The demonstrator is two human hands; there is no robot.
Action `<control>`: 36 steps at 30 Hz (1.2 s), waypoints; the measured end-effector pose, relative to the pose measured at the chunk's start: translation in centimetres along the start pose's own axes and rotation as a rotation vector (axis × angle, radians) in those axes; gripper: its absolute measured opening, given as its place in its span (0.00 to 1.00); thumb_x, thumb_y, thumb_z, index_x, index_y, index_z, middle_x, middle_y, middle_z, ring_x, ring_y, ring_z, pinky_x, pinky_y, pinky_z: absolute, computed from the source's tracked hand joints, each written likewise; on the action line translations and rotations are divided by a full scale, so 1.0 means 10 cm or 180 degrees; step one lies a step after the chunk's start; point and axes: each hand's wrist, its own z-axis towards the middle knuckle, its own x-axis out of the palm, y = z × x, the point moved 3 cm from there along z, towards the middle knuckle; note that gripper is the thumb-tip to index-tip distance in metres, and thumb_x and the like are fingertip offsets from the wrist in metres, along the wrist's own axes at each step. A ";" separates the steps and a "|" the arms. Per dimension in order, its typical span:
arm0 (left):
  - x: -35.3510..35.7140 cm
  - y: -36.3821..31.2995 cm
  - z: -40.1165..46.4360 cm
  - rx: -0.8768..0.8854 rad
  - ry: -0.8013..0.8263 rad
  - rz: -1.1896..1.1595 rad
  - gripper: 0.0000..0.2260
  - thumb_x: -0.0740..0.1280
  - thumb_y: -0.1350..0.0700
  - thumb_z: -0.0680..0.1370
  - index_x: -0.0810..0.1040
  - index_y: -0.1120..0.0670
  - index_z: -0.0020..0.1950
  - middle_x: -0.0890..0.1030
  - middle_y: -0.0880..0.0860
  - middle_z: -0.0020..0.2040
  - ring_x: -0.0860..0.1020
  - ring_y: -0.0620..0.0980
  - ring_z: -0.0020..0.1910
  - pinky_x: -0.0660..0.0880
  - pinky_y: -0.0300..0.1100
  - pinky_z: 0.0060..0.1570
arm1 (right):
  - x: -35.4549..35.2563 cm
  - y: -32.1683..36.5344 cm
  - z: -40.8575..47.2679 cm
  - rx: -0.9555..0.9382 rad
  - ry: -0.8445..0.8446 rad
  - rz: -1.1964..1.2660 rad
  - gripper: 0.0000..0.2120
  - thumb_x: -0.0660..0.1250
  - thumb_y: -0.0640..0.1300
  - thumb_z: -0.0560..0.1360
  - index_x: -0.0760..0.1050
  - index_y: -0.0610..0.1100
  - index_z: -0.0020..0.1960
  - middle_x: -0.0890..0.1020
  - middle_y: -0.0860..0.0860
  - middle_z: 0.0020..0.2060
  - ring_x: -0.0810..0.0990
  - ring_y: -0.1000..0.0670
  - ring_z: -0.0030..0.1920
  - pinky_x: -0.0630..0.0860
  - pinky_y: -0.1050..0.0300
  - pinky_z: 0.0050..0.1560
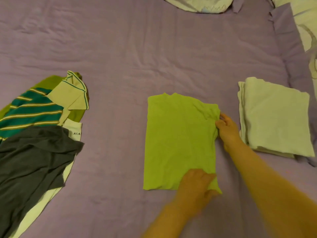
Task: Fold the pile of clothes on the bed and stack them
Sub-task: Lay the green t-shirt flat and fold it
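Left hand (197, 183) pinching green T-shirt's (178, 140) near corner | right hand (227, 129) gripping its right edge | folded white stack (276, 117) lying beside

A wrinkled lilac bedsheet (120, 48) filled the frame under dim, warm light. Pale pillows (197, 4) lay along the top edge and upper right.

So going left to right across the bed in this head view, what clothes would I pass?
Unfolded pile of clothes → green shirt, with the left hand and right hand gripping its right edge → folded white stack.
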 end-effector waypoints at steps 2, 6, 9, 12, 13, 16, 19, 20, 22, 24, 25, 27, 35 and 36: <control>-0.07 0.19 -0.10 -0.0301 -0.0398 0.0395 0.20 0.78 0.51 0.66 0.82 0.54 0.57 0.83 0.54 0.53 0.81 0.58 0.55 0.79 0.51 0.53 | 0.05 -0.18 -0.15 0.0057 -0.0149 -0.0145 0.28 0.63 0.40 0.79 0.57 0.41 0.75 0.67 0.43 0.71 0.68 0.45 0.69 0.68 0.60 0.61; -0.32 0.82 -0.39 -0.2259 -0.0836 0.0217 0.30 0.73 0.56 0.73 0.67 0.60 0.72 0.66 0.65 0.71 0.65 0.64 0.70 0.63 0.54 0.70 | 0.27 -0.55 -0.75 -0.0364 -0.0067 -0.1173 0.42 0.73 0.47 0.72 0.52 0.40 0.77 0.60 0.42 0.74 0.59 0.43 0.73 0.57 0.47 0.73; -0.41 1.04 -0.46 -0.2826 -0.0911 -0.0386 0.35 0.73 0.56 0.73 0.60 0.63 0.75 0.65 0.62 0.72 0.65 0.60 0.70 0.61 0.48 0.68 | 0.31 -0.82 -1.10 -0.0058 -0.0373 -0.1099 0.42 0.74 0.45 0.71 0.54 0.39 0.76 0.63 0.39 0.72 0.62 0.40 0.71 0.60 0.46 0.71; -0.38 1.09 -0.45 -0.3329 -0.1006 -0.1804 0.28 0.73 0.61 0.73 0.67 0.65 0.69 0.73 0.63 0.66 0.73 0.60 0.63 0.70 0.52 0.62 | 0.25 -0.95 -1.25 0.0355 -0.0298 -0.0920 0.34 0.73 0.43 0.71 0.62 0.37 0.72 0.70 0.38 0.66 0.69 0.39 0.66 0.67 0.48 0.64; -0.38 1.09 -0.48 -0.3499 -0.0940 -0.2070 0.21 0.73 0.61 0.73 0.72 0.65 0.64 0.77 0.63 0.62 0.77 0.59 0.57 0.74 0.52 0.57 | 0.21 -0.96 -1.28 0.0520 -0.0152 -0.0830 0.30 0.73 0.42 0.72 0.66 0.37 0.70 0.73 0.38 0.64 0.72 0.40 0.62 0.70 0.49 0.60; -0.43 1.04 -0.64 -0.3562 -0.0799 -0.2630 0.08 0.70 0.60 0.76 0.78 0.61 0.53 0.81 0.61 0.55 0.79 0.53 0.47 0.78 0.41 0.43 | 0.09 -0.95 -1.46 0.1097 0.0160 0.0025 0.20 0.71 0.41 0.73 0.74 0.37 0.63 0.80 0.39 0.57 0.78 0.44 0.53 0.72 0.53 0.52; -0.58 0.91 -0.83 -0.3475 -0.0758 -0.2824 0.09 0.67 0.60 0.77 0.78 0.62 0.56 0.82 0.60 0.54 0.80 0.56 0.51 0.78 0.48 0.51 | 0.00 -0.89 -1.72 0.1353 0.0021 0.0944 0.18 0.70 0.39 0.74 0.75 0.38 0.62 0.81 0.42 0.55 0.80 0.44 0.51 0.75 0.52 0.52; -0.63 0.83 -0.91 -0.3464 -0.0714 -0.2883 0.10 0.67 0.60 0.78 0.77 0.63 0.57 0.82 0.60 0.53 0.81 0.56 0.50 0.78 0.50 0.51 | -0.01 -0.88 -1.83 0.1414 0.0010 0.1226 0.17 0.69 0.39 0.74 0.76 0.39 0.62 0.82 0.43 0.54 0.81 0.45 0.50 0.76 0.52 0.50; -0.73 0.68 -1.10 -0.3538 -0.0696 -0.3008 0.09 0.67 0.60 0.78 0.77 0.63 0.56 0.83 0.57 0.44 0.81 0.52 0.39 0.81 0.46 0.38 | 0.01 -0.87 -2.09 0.1658 0.0057 0.1571 0.11 0.67 0.38 0.75 0.77 0.44 0.57 0.84 0.48 0.48 0.84 0.49 0.43 0.79 0.55 0.40; -0.80 0.55 -1.35 -0.3751 -0.0754 -0.3010 0.09 0.68 0.60 0.77 0.76 0.64 0.53 0.81 0.55 0.34 0.78 0.49 0.26 0.76 0.40 0.24 | 0.01 -0.94 -2.35 0.1990 0.0106 0.1653 0.08 0.66 0.36 0.75 0.77 0.44 0.54 0.85 0.51 0.39 0.84 0.54 0.34 0.78 0.60 0.28; -0.83 0.50 -1.47 -0.3870 -0.0819 -0.3010 0.11 0.69 0.60 0.76 0.75 0.65 0.54 0.80 0.56 0.32 0.76 0.49 0.22 0.74 0.38 0.21 | 0.01 -0.98 -2.47 0.2110 0.0132 0.1701 0.09 0.65 0.35 0.76 0.76 0.42 0.55 0.84 0.50 0.37 0.83 0.54 0.31 0.77 0.60 0.26; -0.92 0.42 -1.66 -0.3995 -0.1044 -0.3017 0.15 0.70 0.62 0.75 0.72 0.63 0.60 0.78 0.57 0.32 0.73 0.49 0.19 0.72 0.38 0.19 | -0.01 -0.99 -2.65 0.2173 0.0153 0.1737 0.15 0.65 0.34 0.75 0.74 0.42 0.60 0.84 0.48 0.40 0.82 0.51 0.32 0.76 0.59 0.25; -1.21 0.59 -0.97 -0.3739 -0.1197 -0.4603 0.05 0.62 0.62 0.79 0.78 0.59 0.50 0.84 0.56 0.35 0.82 0.52 0.29 0.79 0.41 0.28 | 0.10 -0.43 -2.22 0.2196 0.0187 0.3425 0.08 0.67 0.33 0.70 0.81 0.38 0.46 0.85 0.45 0.38 0.85 0.49 0.34 0.80 0.57 0.30; -1.23 0.67 -0.79 -0.3771 -0.1203 -0.4925 0.06 0.61 0.62 0.80 0.77 0.61 0.48 0.84 0.57 0.36 0.83 0.54 0.31 0.80 0.42 0.29 | 0.14 -0.34 -2.09 0.2244 0.0158 0.3704 0.10 0.70 0.33 0.62 0.82 0.35 0.43 0.85 0.43 0.38 0.85 0.46 0.35 0.81 0.55 0.31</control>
